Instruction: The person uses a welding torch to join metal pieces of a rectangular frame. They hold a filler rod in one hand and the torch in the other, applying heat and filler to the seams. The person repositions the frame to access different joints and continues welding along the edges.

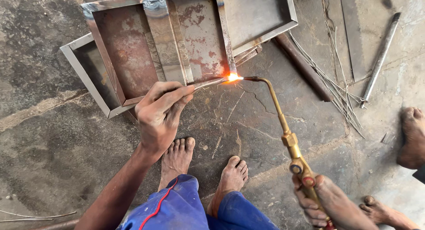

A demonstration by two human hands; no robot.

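My left hand (160,113) grips a thin metal filler rod (210,82), whose tip meets a bright orange flame (233,77) at the corner of a rusty sheet-metal tray frame (133,48) lying on the floor. My right hand (330,205) holds the handle of a brass gas torch (283,124). The torch's curved nozzle points left into the flame. Sparks scatter around the glowing joint. My bare feet (201,166) stand just below the work, with blue trouser legs at the bottom edge.
A bundle of thin wire rods (341,88), a rusty pipe (303,66) and a grey steel bar (380,57) lie on the cracked concrete floor at right. Another person's bare feet (411,137) stand at the right edge. More thin rods lie at bottom left.
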